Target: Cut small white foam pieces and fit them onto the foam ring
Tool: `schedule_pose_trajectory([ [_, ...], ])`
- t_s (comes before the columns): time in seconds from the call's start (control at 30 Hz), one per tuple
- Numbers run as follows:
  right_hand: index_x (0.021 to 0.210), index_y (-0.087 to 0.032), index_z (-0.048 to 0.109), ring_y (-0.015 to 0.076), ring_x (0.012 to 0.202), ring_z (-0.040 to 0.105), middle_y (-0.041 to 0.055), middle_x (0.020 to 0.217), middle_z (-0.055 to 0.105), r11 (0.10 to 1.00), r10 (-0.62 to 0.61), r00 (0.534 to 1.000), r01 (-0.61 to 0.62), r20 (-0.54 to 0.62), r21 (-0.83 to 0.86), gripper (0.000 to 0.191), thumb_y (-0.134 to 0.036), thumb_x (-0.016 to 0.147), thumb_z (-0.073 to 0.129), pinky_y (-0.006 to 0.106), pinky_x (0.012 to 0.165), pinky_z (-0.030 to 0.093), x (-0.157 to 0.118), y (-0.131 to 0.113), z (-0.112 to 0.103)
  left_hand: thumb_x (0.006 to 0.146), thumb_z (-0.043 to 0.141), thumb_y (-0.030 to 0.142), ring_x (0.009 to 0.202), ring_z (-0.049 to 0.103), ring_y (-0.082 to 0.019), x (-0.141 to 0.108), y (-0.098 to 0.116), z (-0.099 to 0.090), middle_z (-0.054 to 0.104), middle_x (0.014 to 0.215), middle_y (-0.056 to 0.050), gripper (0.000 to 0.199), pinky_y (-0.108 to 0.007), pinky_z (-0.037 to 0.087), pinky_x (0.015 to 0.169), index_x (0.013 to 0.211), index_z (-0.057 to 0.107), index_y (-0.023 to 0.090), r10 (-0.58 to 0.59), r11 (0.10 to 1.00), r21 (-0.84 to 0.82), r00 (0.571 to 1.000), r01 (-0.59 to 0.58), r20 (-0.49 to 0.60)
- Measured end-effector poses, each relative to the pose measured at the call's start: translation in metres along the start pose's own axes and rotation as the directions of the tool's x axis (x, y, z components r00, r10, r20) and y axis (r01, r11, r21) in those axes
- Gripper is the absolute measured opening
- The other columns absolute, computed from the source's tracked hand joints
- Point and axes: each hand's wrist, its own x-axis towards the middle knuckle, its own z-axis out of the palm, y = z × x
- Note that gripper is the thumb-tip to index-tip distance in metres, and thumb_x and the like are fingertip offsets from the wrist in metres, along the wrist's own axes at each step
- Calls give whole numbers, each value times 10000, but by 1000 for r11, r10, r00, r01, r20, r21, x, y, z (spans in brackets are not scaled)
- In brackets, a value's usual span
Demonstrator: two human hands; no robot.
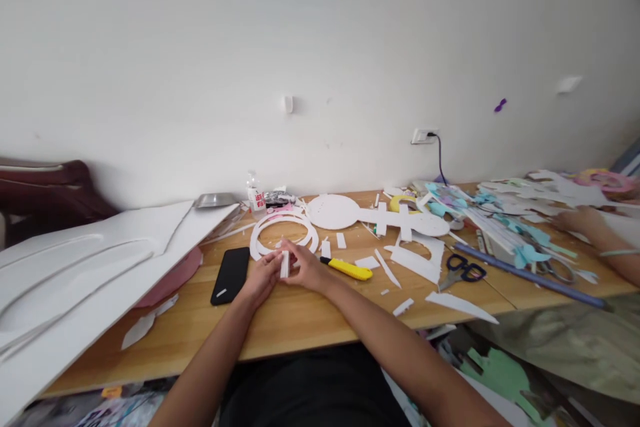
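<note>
Between my fingers a small white foam strip [285, 265] stands upright above the table's near middle. My left hand [263, 275] pinches it from the left, and my right hand [306, 268] grips it from the right. Just behind the hands lie white foam rings [257, 233], one overlapping another. A yellow utility knife [353, 270] rests right of my right hand. To the left of my left hand is a black phone [231, 275] with a tiny white scrap on it.
A large white foam board [95, 267] covers the left side. Foam discs [333, 211], scissors [463, 270] and a blue tube [530, 275] lie rightward. A bottle [255, 195] stands by the wall. Another person's arm [595, 230] reaches in at the right.
</note>
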Motion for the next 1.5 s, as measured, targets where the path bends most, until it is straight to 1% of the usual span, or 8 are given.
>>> schedule_pose_trajectory([
  [0.2, 1530, -280, 136, 238, 1305, 463, 116, 1426, 490, 991, 44, 998, -48, 35, 125, 1085, -302, 683, 814, 406, 1063, 402, -1, -2, -4, 723, 786, 196, 936, 711, -239, 0, 3, -6, 742, 964, -138, 352, -342, 562, 847, 1037, 664, 95, -46, 999, 24, 999, 46, -24],
  [0.33, 1525, -276, 158, 244, 1325, 448, 123, 1436, 482, 986, 36, 997, -48, 73, 162, 1085, -349, 673, 825, 403, 1066, 400, -2, -2, -5, 703, 799, 193, 918, 717, -234, -2, 2, -5, 746, 967, -125, 371, -330, 562, 839, 1038, 666, 104, -39, 999, 36, 999, 39, -22],
  [0.63, 1519, -265, 202, 245, 1242, 530, 118, 1351, 561, 986, 63, 998, -62, -5, 152, 1067, -298, 653, 824, 387, 1000, 462, 0, -1, -2, 709, 802, 196, 967, 703, -277, -3, 2, -8, 734, 1023, -174, 398, -391, 536, 909, 1066, 673, 75, -111, 991, 79, 993, 109, 26],
  [0.73, 1521, -271, 188, 252, 1245, 529, 125, 1360, 552, 979, 61, 998, -66, 30, 195, 1070, -315, 660, 822, 369, 950, 498, -1, -1, -5, 717, 800, 194, 963, 705, -275, -4, 1, -9, 730, 1041, -180, 412, -390, 535, 910, 1092, 673, 77, -126, 985, 122, 991, 120, 46],
  [0.9, 1521, -259, 179, 260, 1283, 498, 148, 1406, 507, 971, 28, 995, -51, 98, 233, 1117, -341, 631, 850, 396, 1009, 453, -2, 4, -8, 712, 802, 172, 976, 701, -269, -3, -3, -11, 734, 1030, -177, 365, -359, 547, 885, 1045, 690, 74, -157, 982, 110, 987, 152, 33],
  [1.1, 1523, -268, 179, 248, 1271, 509, 110, 1306, 599, 983, 18, 999, -24, 32, 181, 1120, -314, 627, 848, 425, 1054, 405, 0, 5, -6, 720, 797, 184, 1032, 679, -292, -2, -1, -10, 722, 1063, -184, 364, -399, 532, 911, 1048, 683, 77, -172, 978, 126, 985, 166, 34],
  [1.23, 1527, -289, 167, 254, 1248, 527, 100, 1320, 592, 990, 51, 999, -52, 12, 131, 1131, -310, 621, 845, 424, 1016, 442, 1, 3, -7, 779, 752, 276, 1026, 679, -296, -1, 1, -10, 704, 1108, -191, 400, -410, 526, 907, 1118, 656, 86, -137, 988, 81, 987, 131, 79],
  [1.5, 1524, -308, 184, 257, 1255, 519, 84, 1337, 583, 997, -3, 1000, 4, -12, 78, 1125, -296, 618, 850, 429, 1065, 392, 0, 5, -7, 802, 724, 277, 860, 704, -244, 3, 4, -10, 728, 993, -156, 304, -336, 564, 728, 1042, 671, 97, -126, 989, 64, 990, 131, -70],
])
